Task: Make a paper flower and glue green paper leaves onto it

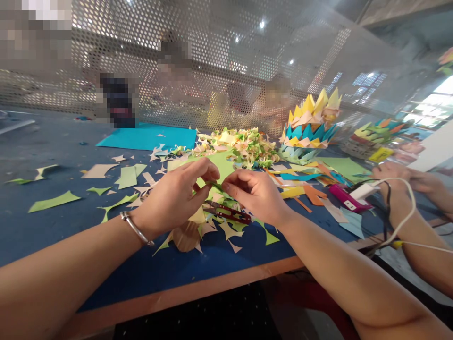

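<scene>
My left hand (173,196), with a silver bangle at its wrist, is closed, thumb and fingers pinching a small dark green piece of paper (214,185). From the other side my right hand (255,193) grips the same piece at its fingertips. Its exact shape is partly hidden by the fingers. Just below the hands lies a pair of red-handled thread snips (231,213) among paper offcuts. A brown round piece (186,237) rests nearer the table edge. Light green paper (222,163) lies behind the fingertips.
A heap of small cut papers (244,144) stands behind my hands. Left of it is a blue sheet (148,138); to the right, a tiered folded-paper piece (311,130). A magenta power strip (348,198) with cables lies near another person's hands (392,177). A perforated screen (219,61) stands behind.
</scene>
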The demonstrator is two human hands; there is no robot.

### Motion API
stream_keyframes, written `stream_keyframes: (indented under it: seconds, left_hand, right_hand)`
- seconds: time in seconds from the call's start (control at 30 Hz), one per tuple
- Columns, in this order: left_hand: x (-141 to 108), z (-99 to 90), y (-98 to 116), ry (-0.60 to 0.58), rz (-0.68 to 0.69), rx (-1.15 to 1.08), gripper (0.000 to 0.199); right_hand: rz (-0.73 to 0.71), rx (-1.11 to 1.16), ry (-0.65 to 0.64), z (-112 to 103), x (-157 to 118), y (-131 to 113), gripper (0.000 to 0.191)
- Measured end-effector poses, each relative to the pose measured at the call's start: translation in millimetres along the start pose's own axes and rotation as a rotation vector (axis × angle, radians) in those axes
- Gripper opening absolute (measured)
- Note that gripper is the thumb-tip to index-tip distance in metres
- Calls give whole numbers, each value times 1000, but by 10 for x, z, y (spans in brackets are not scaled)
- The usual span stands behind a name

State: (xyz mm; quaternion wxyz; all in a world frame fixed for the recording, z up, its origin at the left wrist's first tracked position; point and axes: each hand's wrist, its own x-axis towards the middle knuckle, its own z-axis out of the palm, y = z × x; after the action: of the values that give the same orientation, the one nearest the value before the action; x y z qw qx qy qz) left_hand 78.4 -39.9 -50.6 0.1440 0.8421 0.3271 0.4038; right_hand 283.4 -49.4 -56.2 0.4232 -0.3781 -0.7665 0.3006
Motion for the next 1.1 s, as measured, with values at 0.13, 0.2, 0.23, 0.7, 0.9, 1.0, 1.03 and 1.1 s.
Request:
stream_keyframes:
  seconds: [0.13,0.2,0.23,0.7,0.9,1.0,1.03,1.1]
  left_hand:
    - [-5,-2,-9,22,45,7,19]
    - [-9,-1,-14,28,56,-3,21]
    - [-11,-1,-15,27,60,-11,21]
    - [14,18,49,2,-161,-475,9]
    - [22,52,35,-6,-351,-577,15]
    - [10,77,-19,0,-394,-573,16]
    - [5,82,-39,8,-405,-564,16]
    - [-1,83,-74,26,-418,-545,16]
  right_hand:
    - [33,50,-15,-2,1,-13,17]
    - [35,52,-12,-4,2,-21,16]
    - [34,49,-9,-5,2,-25,16]
    - [-15,-22,26,-8,2,0,17]
    - [-50,-107,47,11,-5,7,15]
    - [-49,-122,49,14,-2,0,16]
    - [-42,-123,48,14,-1,-2,17]
    - [-28,-126,47,13,3,-5,17]
